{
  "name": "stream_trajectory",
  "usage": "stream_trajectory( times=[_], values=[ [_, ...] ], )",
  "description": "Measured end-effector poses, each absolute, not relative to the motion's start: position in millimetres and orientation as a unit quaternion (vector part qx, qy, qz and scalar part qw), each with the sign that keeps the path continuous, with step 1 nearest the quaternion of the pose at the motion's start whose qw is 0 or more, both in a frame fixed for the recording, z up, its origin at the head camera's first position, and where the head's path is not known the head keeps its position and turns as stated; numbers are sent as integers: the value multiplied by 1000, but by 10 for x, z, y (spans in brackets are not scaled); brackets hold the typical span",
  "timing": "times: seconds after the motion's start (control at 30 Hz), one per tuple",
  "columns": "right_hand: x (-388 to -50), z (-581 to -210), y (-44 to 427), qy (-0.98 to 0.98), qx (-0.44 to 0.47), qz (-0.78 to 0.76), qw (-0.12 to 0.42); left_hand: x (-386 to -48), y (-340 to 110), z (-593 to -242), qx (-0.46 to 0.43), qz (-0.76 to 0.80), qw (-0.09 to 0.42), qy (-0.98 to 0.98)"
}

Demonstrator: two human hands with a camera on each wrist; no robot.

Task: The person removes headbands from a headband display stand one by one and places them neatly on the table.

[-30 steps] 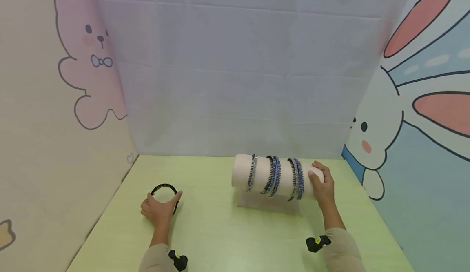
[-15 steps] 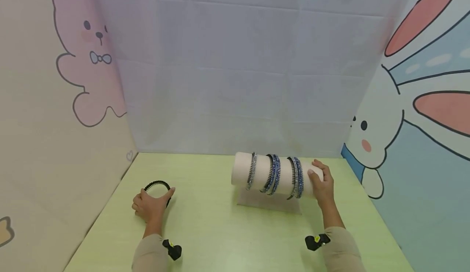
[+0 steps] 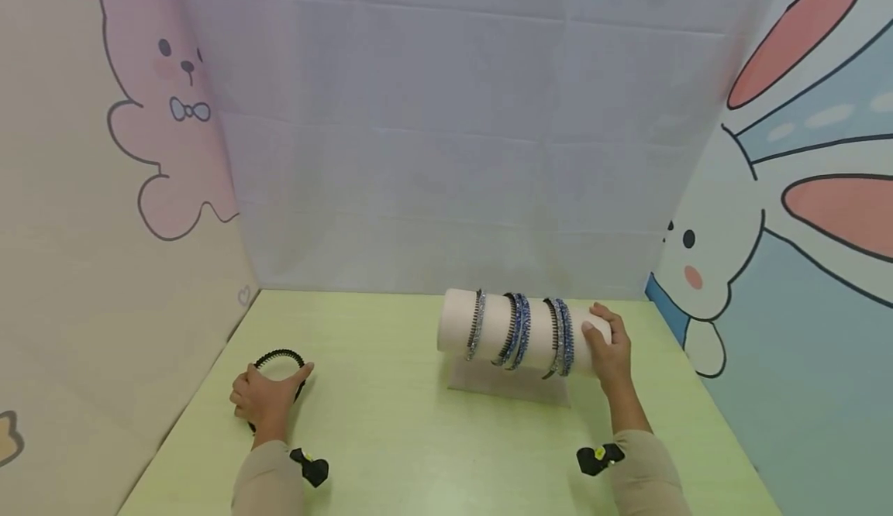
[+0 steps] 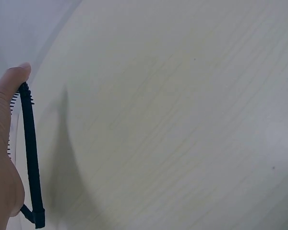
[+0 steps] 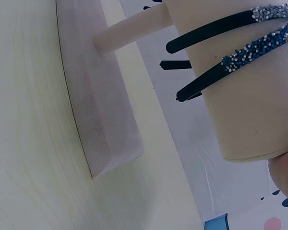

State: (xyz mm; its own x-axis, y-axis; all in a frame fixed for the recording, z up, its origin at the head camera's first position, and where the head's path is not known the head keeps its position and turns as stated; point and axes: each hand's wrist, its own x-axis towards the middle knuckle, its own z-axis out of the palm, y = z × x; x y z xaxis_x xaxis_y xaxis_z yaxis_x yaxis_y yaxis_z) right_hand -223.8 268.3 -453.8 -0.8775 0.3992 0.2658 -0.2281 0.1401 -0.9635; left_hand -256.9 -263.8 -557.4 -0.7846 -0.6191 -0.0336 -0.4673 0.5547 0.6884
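On the left side of the table, my left hand (image 3: 265, 400) holds a black toothed headband (image 3: 281, 352) between thumb and fingers. The left wrist view shows the thumb on this headband's upper part and its dark band (image 4: 31, 153) running down beside the palm. My right hand (image 3: 610, 349) grips the right end of a whitish padded roll (image 3: 456, 322), part of a headband display stand. Several headbands with blue and silver sparkle sit round the roll, among them a silver one (image 3: 477, 326) at the left, blue ones (image 3: 520, 330) mid-roll and more (image 3: 567, 338) near my right hand.
Below the roll lies the stand's flat rectangular base (image 3: 509, 386), joined by a short post (image 5: 134, 28) seen in the right wrist view. Walls with cartoon animals flank the pale green table (image 3: 391, 438). A white sheet (image 3: 432, 136) hangs behind it.
My left hand has shifted left with the black headband still in its grasp, coming slightly nearer over the last half second. The right hand stays on the roll's end.
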Motion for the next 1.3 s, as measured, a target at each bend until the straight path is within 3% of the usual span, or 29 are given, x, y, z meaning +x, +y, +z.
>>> stream_trajectory(
  times=[0.73,0.97,1.3],
  values=[
    [-2252,-4555,2690,-719,-52,649,242,-2411,-2806,-5703,307,-331,42,-891],
    [-2375,-4777,2806,-720,-56,647,244,-2417,-2883,-5673,276,-325,-4,-904],
    [-2406,-4825,2833,-723,-57,642,250,-2396,-2915,-5639,254,-331,-10,-909]
  ],
)
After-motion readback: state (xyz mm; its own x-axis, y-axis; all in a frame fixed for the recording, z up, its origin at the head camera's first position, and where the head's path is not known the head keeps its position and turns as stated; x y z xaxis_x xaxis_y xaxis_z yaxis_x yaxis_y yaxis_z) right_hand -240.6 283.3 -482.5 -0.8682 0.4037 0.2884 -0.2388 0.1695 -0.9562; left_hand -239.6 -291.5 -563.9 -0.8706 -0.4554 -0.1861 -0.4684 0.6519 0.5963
